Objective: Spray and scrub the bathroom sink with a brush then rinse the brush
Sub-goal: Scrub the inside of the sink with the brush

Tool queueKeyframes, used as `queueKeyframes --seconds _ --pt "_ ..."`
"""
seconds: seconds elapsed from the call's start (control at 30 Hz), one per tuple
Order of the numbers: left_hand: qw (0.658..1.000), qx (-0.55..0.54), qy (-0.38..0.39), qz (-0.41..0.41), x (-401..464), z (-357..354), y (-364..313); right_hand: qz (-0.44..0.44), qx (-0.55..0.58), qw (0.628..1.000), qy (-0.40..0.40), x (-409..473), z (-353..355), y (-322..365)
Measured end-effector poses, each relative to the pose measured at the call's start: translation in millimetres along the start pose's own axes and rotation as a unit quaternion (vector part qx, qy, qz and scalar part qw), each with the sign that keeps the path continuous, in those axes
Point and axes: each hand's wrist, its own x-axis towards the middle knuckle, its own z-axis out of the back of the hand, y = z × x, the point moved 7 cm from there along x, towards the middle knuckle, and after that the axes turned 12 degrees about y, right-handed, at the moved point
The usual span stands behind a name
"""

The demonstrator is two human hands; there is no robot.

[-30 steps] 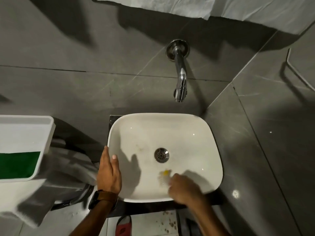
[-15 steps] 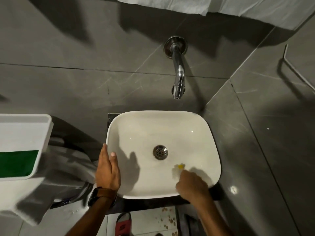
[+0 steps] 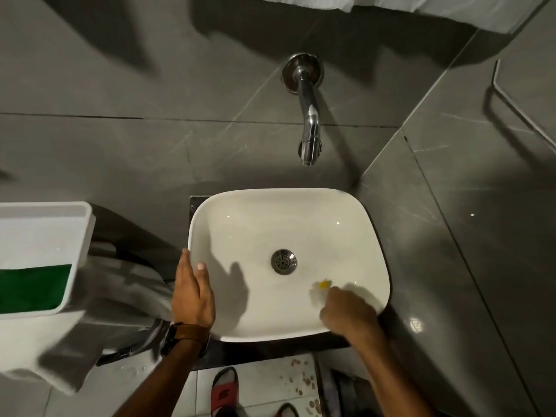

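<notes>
Clenched around a blurred brush (image 3: 322, 288) with a yellow spot at its tip, the right hand (image 3: 346, 313) presses it against the inner wall of the white sink (image 3: 261, 224), down at the near right, just right of the metal drain (image 3: 283, 261). Flat and open, the left hand (image 3: 192, 294) rests on the sink's left rim, a brown-strapped watch (image 3: 185, 337) at the wrist. Above, a chrome faucet (image 3: 308, 121) juts from the grey tiled wall.
</notes>
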Motion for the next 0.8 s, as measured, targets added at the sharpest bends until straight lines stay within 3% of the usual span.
queueKeyframes --seconds 0.17,0.27,0.37,0.43,0.5,0.6,0.7,0.8 --pt "1.000 0.004 0.007 -0.016 1 0 -2 0.249 0.067 0.956 0.142 -33 -30 153" --pt "1.000 0.005 0.004 -0.026 2 0 1 0.258 0.135 0.942 0.164 -26 -7 176" --pt "1.000 0.001 0.004 -0.014 3 -1 5 0.233 0.154 0.927 0.250 -33 -15 123" --pt "1.000 0.003 0.007 -0.011 3 -2 5 0.177 0.078 0.954 0.227 -24 -2 61" --pt "1.000 0.001 0.006 -0.012 1 -1 3 0.052 -0.065 0.989 0.119 -2 39 -11" --pt "1.000 -0.004 0.003 -0.009 1 0 2 -0.073 -0.121 0.990 0.003 4 92 -79" --pt "1.000 -0.005 0.003 -0.005 0 0 1 -0.033 -0.145 0.989 -0.004 -10 67 -56" --pt "1.000 -0.003 0.004 -0.005 -1 0 -2 0.088 -0.061 0.993 0.050 -31 7 16"
